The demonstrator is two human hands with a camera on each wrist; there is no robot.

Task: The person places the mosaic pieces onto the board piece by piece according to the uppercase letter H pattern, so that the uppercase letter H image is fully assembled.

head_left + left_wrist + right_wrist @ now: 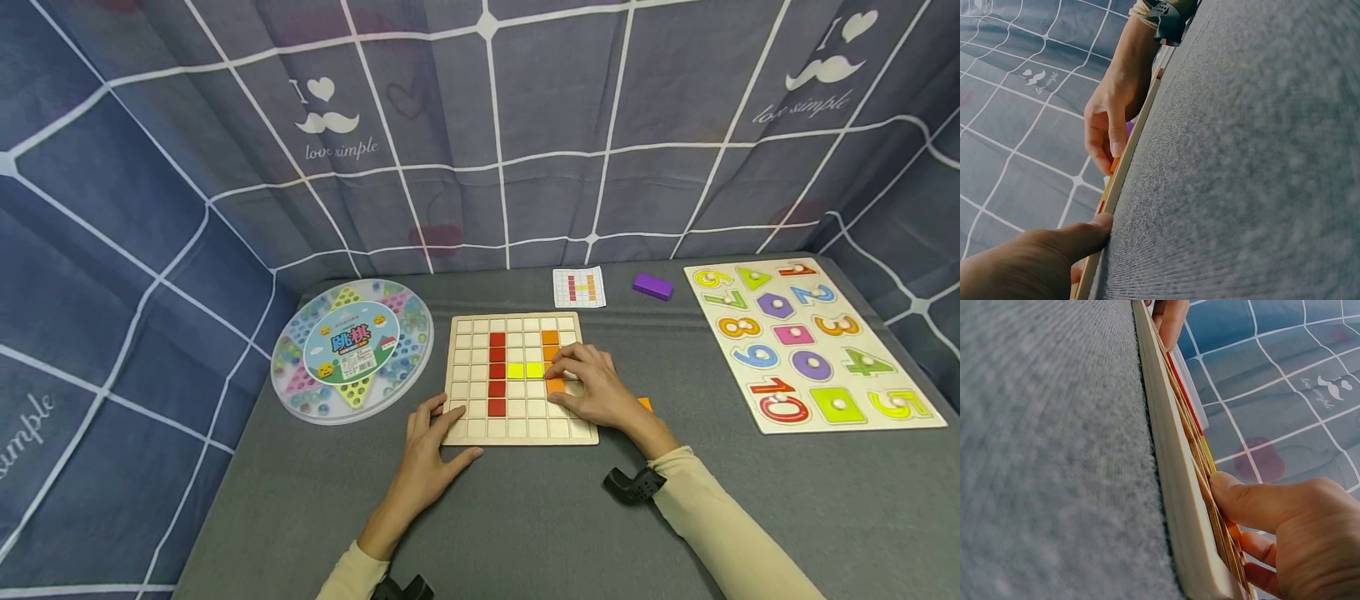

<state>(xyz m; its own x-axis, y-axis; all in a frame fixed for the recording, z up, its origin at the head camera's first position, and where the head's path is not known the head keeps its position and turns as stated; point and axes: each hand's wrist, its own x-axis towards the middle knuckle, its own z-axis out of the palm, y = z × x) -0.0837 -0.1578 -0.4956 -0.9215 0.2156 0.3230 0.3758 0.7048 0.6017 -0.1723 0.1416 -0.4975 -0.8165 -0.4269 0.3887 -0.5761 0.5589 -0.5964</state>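
Observation:
A wooden grid board [468, 429] lies on the table with a red column [497, 373], two yellow squares [525, 370] and an orange column [551, 338] in its cells. My right hand [592, 387] is over the board's right side, thumb and fingertips pinching an orange block [1114, 165] at the orange column; the fingers partly cover that column. At the front left corner, my left hand [423, 454] rests against the board, its fingers along the left edge and its thumb by the front edge. A small pattern card [579, 287] lies behind the board.
A purple block [652, 287] lies right of the card. Another orange piece [645, 404] shows partly behind the right wrist. On the left sits a round Chinese checkers box [352, 350]; on the right, a number and shape puzzle board [817, 346]. Patterned cloth [450, 108] hangs behind.

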